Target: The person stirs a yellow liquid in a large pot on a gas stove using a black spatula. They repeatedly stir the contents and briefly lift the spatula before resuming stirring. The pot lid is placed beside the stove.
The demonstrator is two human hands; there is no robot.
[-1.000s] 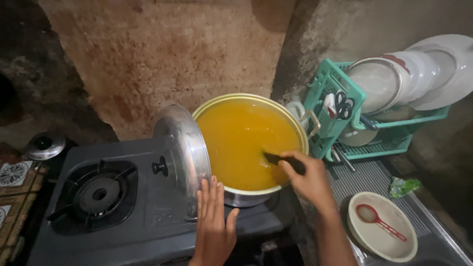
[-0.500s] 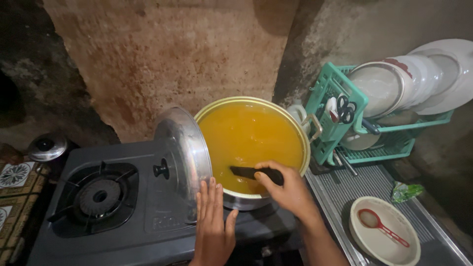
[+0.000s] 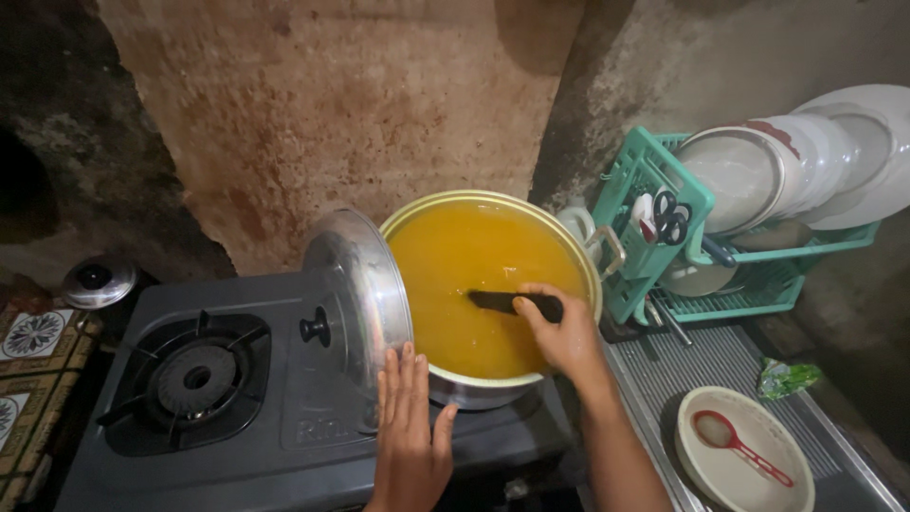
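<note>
A two-burner stove (image 3: 284, 417) is seen from above, its left burner (image 3: 194, 379) bare and unlit. On the right burner, at the frame's centre, a large pot (image 3: 493, 384) is filled almost to the rim with opaque orange-yellow liquid (image 3: 464, 265). A metal lid (image 3: 365, 294) with a black knob is stood on edge against the pot's 9 o'clock side, its knob facing left.

At 3 o'clock from the pot, a green dish rack (image 3: 654, 228) is stacked with white plates (image 3: 806, 166) set on edge; scissors (image 3: 671, 216) are tucked in its side pocket. At 4 o'clock from the pot, a cream bowl (image 3: 744, 474) containing a red spoon (image 3: 735, 446) is seen on a ribbed drainboard (image 3: 701, 365). A second small lid (image 3: 97, 283) is seen at the stove's 10 o'clock corner.

The left hand (image 3: 412, 427) is laid at the pot's 7 o'clock, fingers straight and pressed together, tips touching the lid's lower edge. The right hand (image 3: 559, 332) is curled around a dark utensil handle (image 3: 502, 301), held over the liquid at the pot's 4 o'clock side; what lies at its far end cannot be told.

Compared with half a second earlier, the right hand and handle have been shifted slightly to the right across the pot, while the left hand and lid are unchanged.
</note>
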